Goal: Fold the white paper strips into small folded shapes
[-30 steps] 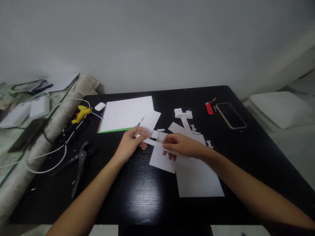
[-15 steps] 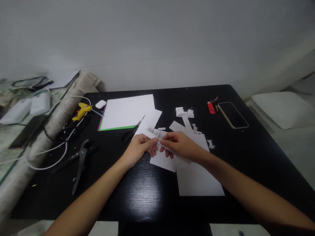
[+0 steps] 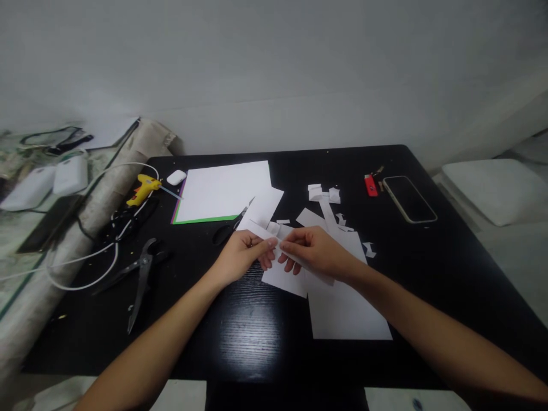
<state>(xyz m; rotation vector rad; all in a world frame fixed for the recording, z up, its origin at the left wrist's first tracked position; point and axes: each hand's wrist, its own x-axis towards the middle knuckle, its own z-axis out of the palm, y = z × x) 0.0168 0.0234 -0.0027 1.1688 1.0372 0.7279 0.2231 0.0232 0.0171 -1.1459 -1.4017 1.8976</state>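
Between both hands is a narrow strip of white paper (image 3: 262,230), pinched close to its middle. My left hand (image 3: 240,254) is closed on it with thumb against fingers. My right hand (image 3: 314,251) grips the same strip just beside, fingertips nearly touching the left thumb. Under and around the hands lie loose white sheets (image 3: 349,314) and cut pieces. A folded paper piece (image 3: 324,195) with a long stem rests beyond my right hand. Scissors (image 3: 222,234) lie behind my left hand, partly covered by a white sheet (image 3: 268,204).
A stack of paper (image 3: 222,191) with green and purple edges lies at the back. On the left are a yellow glue gun (image 3: 144,191), a white case (image 3: 176,177), pliers (image 3: 143,274) and a looped white cable (image 3: 115,268). A red lighter (image 3: 370,185) and a phone (image 3: 410,198) are on the right.
The view has shifted slightly. Both hands keep their pinch on the paper strip, with hardly any movement of the fingers.
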